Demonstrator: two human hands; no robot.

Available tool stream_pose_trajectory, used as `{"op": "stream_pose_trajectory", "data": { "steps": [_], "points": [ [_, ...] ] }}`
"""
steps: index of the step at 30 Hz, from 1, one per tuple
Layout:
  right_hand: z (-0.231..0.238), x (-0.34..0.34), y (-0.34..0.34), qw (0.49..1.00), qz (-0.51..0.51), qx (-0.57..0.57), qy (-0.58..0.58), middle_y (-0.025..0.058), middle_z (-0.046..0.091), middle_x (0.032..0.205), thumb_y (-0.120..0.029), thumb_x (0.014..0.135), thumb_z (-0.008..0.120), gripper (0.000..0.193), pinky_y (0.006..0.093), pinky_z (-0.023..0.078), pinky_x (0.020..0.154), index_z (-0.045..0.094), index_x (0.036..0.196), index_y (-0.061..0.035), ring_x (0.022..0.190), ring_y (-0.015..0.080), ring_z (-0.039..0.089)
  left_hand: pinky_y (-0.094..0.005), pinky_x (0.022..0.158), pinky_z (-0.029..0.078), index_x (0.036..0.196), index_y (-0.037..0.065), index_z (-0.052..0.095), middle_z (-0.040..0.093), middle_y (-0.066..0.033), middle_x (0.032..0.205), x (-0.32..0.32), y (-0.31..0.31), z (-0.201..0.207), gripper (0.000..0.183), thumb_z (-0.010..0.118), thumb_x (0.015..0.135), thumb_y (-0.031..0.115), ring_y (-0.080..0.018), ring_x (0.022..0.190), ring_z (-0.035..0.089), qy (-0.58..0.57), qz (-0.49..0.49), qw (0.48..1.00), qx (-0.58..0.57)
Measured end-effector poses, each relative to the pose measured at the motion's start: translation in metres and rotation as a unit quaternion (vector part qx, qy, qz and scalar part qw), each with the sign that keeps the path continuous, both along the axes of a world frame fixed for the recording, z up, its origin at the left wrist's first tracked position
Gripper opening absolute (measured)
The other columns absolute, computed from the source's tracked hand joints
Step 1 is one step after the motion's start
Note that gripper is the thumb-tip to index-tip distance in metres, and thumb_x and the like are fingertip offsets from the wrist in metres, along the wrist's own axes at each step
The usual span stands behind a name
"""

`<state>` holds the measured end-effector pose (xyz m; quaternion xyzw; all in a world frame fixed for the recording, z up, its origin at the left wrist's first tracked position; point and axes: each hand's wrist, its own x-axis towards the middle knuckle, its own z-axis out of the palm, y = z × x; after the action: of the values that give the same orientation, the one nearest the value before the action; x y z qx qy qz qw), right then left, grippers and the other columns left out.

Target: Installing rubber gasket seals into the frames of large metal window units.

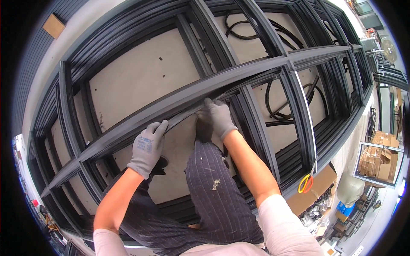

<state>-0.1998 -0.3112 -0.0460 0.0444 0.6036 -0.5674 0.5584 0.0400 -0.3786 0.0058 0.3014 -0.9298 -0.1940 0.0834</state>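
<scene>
Left hand (147, 147) and right hand (218, 118) at the dark strip (184, 115) along the long rail (179, 96)

Your grip sits on the near side of the long rail, both hands in grey gloves. Your left hand has its fingertips drawn together at the strip, well to the left of the other hand; whether they are clamped on it you cannot tell from this view. Your right hand bends its fingers up against the strip, close under the rail; its thumb side is hard to make out, so its hold is also unclear. The strip lies between your two hands, running just beside the rail's near edge and slanting up from left to right as the rail does.

The rail belongs to a stack of dark grey frames (218, 36), which reaches out on both sides of it. Your legs (209, 170) are on its near side, with a dark shoe (204, 131) just below your right hand. Loops of black cord (235, 34) lie beyond the rail, and more black loops (268, 100) lie on its near side, right of your hands. Farther to the right on that near side, yellow-and-orange-handled scissors (306, 184) hang at the frames' outer edge, near a cardboard box (315, 187).
</scene>
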Motion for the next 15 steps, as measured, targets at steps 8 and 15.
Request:
{"op": "stream_pose_trajectory", "data": {
  "steps": [8,15],
  "points": [
    [-0.003,0.004,-0.008,1.0,-0.004,-0.017,0.011,0.0148,0.066,0.091,-0.025,0.096,0.06,0.029,0.0277,0.057,0.06,0.051,0.107,0.0005,0.077,0.0239,0.07,-0.0419,0.076,0.05,0.123,0.007,0.055,0.061,-0.0182,0.102,0.0,-0.006,-0.017,0.036,0.058,0.087,0.004,-0.0375,0.092,0.061,0.042,0.094,0.993,0.059],
    [0.0,-0.003,-0.007,0.998,0.054,-0.021,0.018,0.0172,0.067,0.101,-0.021,0.095,0.061,0.031,0.0313,0.058,0.073,0.052,0.114,0.0033,0.087,0.0254,0.07,-0.0424,0.069,0.05,0.106,0.004,0.058,0.066,-0.0168,0.089,-0.007,-0.006,-0.033,0.024,0.06,0.093,0.023,-0.0355,0.081,0.064,-0.015,0.145,0.989,-0.009]
  ]
}}
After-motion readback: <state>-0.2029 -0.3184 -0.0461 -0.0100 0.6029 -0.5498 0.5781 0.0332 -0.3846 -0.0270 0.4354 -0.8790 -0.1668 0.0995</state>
